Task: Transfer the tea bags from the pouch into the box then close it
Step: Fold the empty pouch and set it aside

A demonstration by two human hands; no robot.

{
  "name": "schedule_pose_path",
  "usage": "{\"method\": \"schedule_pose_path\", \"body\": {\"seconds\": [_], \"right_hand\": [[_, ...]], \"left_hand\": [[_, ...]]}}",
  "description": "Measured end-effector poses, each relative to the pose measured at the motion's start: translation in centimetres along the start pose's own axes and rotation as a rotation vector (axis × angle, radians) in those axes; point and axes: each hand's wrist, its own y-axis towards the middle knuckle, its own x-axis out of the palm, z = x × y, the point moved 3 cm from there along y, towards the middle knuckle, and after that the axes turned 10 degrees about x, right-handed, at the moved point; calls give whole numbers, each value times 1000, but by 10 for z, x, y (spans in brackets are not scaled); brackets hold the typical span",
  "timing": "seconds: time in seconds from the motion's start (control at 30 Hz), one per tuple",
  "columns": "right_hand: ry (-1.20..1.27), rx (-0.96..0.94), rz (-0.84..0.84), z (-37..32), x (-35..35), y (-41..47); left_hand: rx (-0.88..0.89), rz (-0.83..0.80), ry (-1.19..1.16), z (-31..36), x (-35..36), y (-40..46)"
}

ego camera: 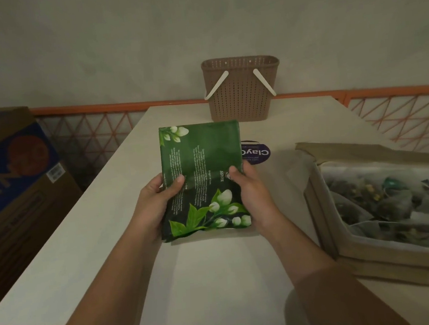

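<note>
Pouch (204, 179), green with white flower print, held flat above the bench (218, 272), its mouth not visible. Left hand (157, 202) grasping its left edge, thumb on top; right hand (253, 192) grasping its right edge likewise. Box (375, 264) open at right on the bench, holding many tea bags (385, 203). Brown perforated basket (241, 89) at the far edge, contents hidden. Purple label (258, 153) just behind the pouch.
</note>
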Motion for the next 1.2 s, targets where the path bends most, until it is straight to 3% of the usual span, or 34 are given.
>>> {"method": "schedule_pose_path", "body": {"seconds": [0.2, 0.47, 0.83, 0.93, 1.2], "right_hand": [[352, 164, -199, -3, 7, -1], [447, 139, -179, -1, 8, 7], [326, 202, 14, -11, 27, 18], [298, 218, 45, -36, 36, 17], [220, 176, 6, -142, 54, -1]], "left_hand": [[-8, -15, -54, 2, 2, 2], [-71, -26, -140, 1, -4, 8], [-275, 110, -60, 24, -11, 27], [-324, 30, -38, 48, -4, 29], [-326, 149, -98, 149, 32, 28]]}}
